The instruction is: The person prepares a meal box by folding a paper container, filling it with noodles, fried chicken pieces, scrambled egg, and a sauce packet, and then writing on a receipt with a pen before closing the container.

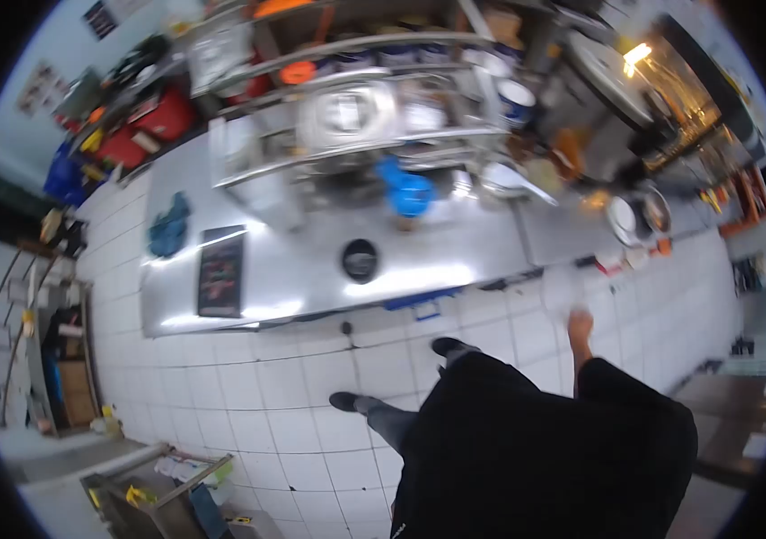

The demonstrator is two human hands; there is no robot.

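Note:
My right hand (579,321) is held out over the white tiled floor, by the front edge of the steel counter. Its fingers look closed. Just beyond it is a pale, see-through round shape (563,286) that the hand seems to grip, but blur hides what it is. My left hand is out of view, with the black top (536,449) covering that side. On the counter (302,269) are a small black bowl (360,260), a blue round item (411,196), a dark flat panel (222,277) and a crumpled teal cloth (168,228).
A steel rack with a metal tray (348,110) stands above the counter. Pots (655,212) and a white bowl (621,220) sit at the right, near a lit glass-fronted unit (693,108). Red bins (166,115) are at the far left. A low cart (163,494) stands at lower left.

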